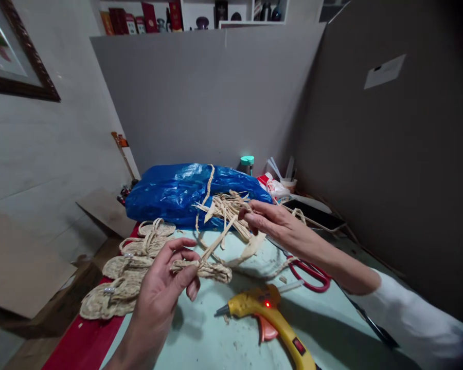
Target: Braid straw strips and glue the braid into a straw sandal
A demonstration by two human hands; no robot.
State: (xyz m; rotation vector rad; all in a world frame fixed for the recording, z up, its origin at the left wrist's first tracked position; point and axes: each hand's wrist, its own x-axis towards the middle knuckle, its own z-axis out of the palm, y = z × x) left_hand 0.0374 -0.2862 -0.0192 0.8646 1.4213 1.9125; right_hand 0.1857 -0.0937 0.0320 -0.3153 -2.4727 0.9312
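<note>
My left hand (165, 285) is closed round one end of a braided straw plait (206, 269), pinching it between thumb and fingers above the table. My right hand (268, 220) reaches forward into a bundle of loose dried straw strips (226, 208) and grips some of them. Loose strands run from the plait up to that bundle. Several finished woven straw sandals (129, 272) lie to the left of my left hand. The straw bundle rests against a blue plastic bag (177, 190).
A yellow hot glue gun (270, 318) with a red light lies on the pale green table (200, 339) in front of me. Red-handled scissors (312, 277) lie under my right forearm. A teal-capped bottle (247, 163), a cup and grey partition boards (370, 169) stand behind.
</note>
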